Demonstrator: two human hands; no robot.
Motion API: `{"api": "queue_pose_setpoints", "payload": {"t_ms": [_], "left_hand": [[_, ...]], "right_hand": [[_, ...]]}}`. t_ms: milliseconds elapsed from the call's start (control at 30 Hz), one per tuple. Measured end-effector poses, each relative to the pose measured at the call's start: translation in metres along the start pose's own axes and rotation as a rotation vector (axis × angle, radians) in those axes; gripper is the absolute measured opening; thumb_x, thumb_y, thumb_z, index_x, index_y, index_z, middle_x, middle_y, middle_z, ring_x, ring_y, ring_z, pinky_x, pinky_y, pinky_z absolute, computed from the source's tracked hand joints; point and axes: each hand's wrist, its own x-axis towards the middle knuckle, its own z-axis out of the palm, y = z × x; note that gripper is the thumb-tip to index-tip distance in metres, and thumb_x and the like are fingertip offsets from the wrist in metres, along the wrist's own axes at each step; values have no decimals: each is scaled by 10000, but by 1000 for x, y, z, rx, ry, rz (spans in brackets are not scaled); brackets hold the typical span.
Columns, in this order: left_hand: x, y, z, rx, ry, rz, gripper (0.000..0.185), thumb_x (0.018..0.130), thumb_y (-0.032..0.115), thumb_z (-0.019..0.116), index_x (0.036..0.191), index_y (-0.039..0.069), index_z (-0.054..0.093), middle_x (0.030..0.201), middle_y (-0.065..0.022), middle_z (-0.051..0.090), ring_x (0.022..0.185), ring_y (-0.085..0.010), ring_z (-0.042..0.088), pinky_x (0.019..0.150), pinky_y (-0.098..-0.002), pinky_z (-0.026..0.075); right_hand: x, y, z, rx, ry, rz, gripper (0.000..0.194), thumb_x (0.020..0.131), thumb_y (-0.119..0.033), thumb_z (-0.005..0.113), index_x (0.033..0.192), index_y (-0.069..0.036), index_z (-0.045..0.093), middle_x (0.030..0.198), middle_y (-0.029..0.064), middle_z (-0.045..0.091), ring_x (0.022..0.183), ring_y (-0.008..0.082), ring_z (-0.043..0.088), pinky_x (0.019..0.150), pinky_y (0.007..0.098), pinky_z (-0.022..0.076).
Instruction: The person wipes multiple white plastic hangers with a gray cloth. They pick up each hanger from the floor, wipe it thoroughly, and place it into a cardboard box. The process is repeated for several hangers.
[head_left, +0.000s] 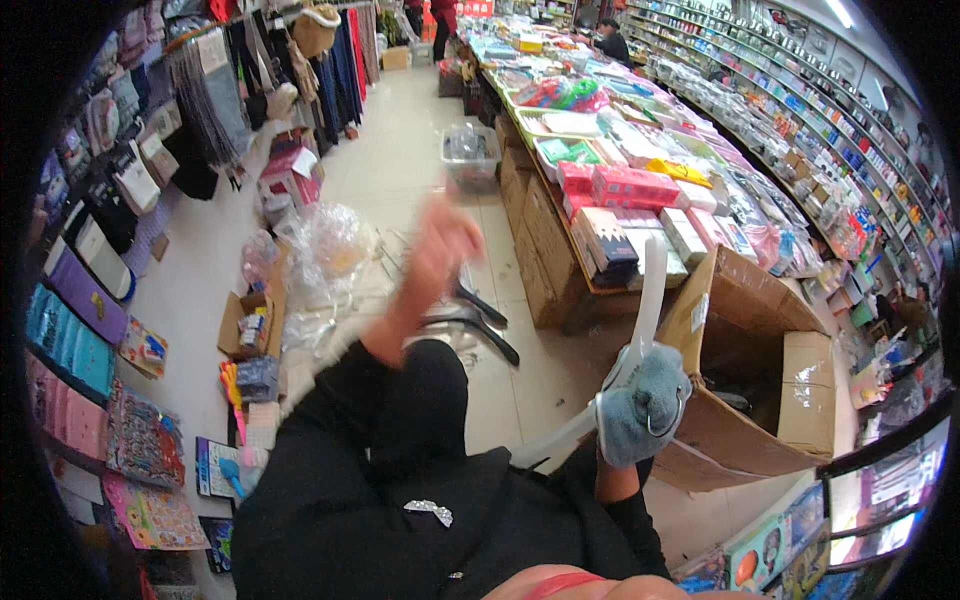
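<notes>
My left hand (442, 236) is raised in front of me over the floor, blurred by motion. I see nothing held in it, and its finger position is unclear. A grey-blue plush cloth or glove (641, 409) covers my right hand, hiding its fingers; the bare wrist shows below. Through that covering the hand grips a white plastic clothes hanger (652, 292). One hanger arm points up, the other down and left, and its curved metal hook (667, 426) sticks out at the right. Black hangers (480, 322) lie on the tiled floor beyond my knee.
An open cardboard box (742, 375) stands right of my right hand. Ahead, a long table bears boxed goods (630, 187). Clear plastic wrapping (330, 244) and a small carton (247, 326) lie left; a clear plastic bin (471, 154) stands in the aisle. A person (613, 43) is at the back.
</notes>
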Motion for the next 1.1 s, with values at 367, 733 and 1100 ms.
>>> {"api": "queue_pose_setpoints", "payload": {"t_ms": [367, 733, 1100], "left_hand": [[-28, -73, 85, -185, -383, -577, 469, 968, 336, 589, 1337, 62, 495, 1113, -88, 601, 1035, -180, 592, 867, -353, 529], [-77, -107, 127, -630, 7, -740, 458, 1041, 455, 366, 1297, 93, 481, 1228, -53, 572, 1162, -178, 542, 1034, -365, 418], [-14, -155, 45, -783, 356, -563, 501, 978, 583, 417, 1065, 107, 545, 930, -57, 594, 900, -242, 588, 898, -455, 489]], "right_hand": [[40, -45, 14, -368, 20, -166, 255, 701, -27, 658, 953, -47, 627, 855, 114, 614, 793, 269, 603, 744, 357, 473], [35, 10, 49, -111, -48, -253, 408, 668, -146, 711, 1045, -3, 649, 871, 119, 570, 810, 285, 572, 745, 359, 478], [26, 38, 55, 24, -299, 8, 218, 647, -24, 743, 759, -46, 557, 832, 113, 618, 739, 279, 600, 658, 343, 475]]}}
